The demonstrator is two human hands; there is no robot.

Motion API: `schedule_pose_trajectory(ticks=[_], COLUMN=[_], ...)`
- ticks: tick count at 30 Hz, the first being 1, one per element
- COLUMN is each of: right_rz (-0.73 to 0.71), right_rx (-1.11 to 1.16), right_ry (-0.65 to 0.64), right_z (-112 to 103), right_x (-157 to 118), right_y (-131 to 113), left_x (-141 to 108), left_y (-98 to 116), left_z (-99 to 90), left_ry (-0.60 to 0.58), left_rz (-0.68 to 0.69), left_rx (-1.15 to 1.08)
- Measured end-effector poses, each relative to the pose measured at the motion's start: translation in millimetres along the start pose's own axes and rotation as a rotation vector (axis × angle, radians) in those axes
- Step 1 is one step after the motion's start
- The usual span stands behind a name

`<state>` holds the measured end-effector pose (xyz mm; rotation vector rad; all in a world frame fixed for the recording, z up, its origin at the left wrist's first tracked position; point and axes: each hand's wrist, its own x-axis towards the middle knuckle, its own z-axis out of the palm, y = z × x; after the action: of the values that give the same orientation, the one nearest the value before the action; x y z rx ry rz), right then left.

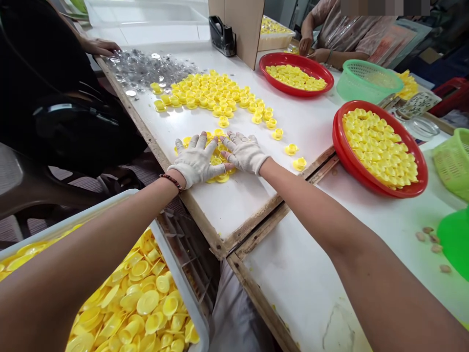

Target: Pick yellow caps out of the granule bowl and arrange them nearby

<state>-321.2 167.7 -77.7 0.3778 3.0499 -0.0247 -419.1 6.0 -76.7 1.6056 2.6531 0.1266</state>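
My left hand [198, 159], in a white glove with bare fingertips, lies with its fingers spread on a cluster of small yellow plastic caps [216, 160]. From the other side my right hand [245, 152], gloved the same way, rests flat with its fingers stretched toward the left. Both hands touch the caps, partly hiding them, and neither grips one. Beyond them, more yellow caps [216, 95] spread over the white table [234, 205], with a few trailing toward the right edge. A braided bracelet [171, 182] circles my left wrist.
A bin [183, 283] of loose yellow caps stands at lower left. Red trays [421, 166] of caps, a green basket [344, 90] and a tape dispenser [223, 36] are around. Shiny clear-and-silver pieces [146, 68] lie at far left. Two people are at the table.
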Motion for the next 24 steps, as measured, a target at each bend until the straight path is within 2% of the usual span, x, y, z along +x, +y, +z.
schedule_pose_trajectory(ticks=[11,19,24], right_rz=[0.047,0.062,0.081], right_rx=[0.058,0.073,0.104], right_ry=[0.032,0.047,0.037], right_z=[-0.8,-3.3,-6.1], right_x=[71.2,119.4,139.1], right_y=[-0.3,-2.4,-2.3], left_x=[46.2,83.3,100.9], left_y=[-50.7,-98.5,-115.9], left_z=[-12.6,-5.3,-2.2], left_ry=[-0.042,-0.005,0.008], left_rz=[-0.009,0.038,0.04], left_rx=[-0.057,-0.036,-0.018])
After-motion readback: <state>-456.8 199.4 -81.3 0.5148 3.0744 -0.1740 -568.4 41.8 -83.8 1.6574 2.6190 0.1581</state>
